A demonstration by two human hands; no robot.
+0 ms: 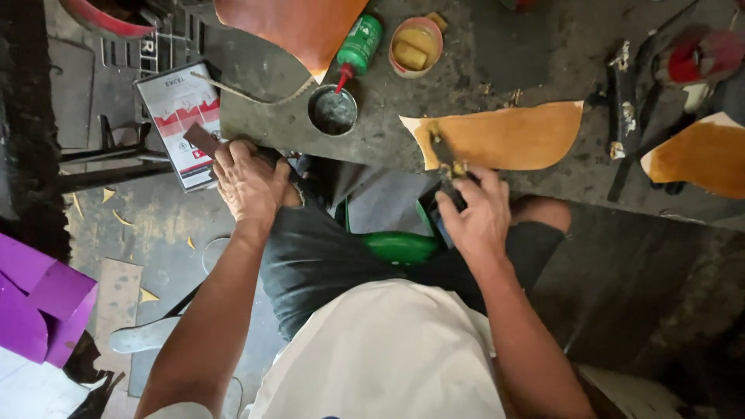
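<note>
My left hand (248, 182) grips a small dark brown leather strip (203, 140) at the near left edge of the grey work slab (458, 93). My right hand (475, 213) is closed on the dark handle of a glue brush (444, 151), whose tip rests on the left end of a tan leather piece (512, 136) lying on the slab. Yellow glue smears that end of the piece. A green object (400, 247) sits in my lap between my arms.
On the slab stand a green glue bottle (357, 45), a round metal cup (333, 110) and a tin of yellow glue (415, 45). More tan leather lies at the top (295, 27) and right (698, 155). A white box (180, 109) and purple cardboard (39, 306) sit at left.
</note>
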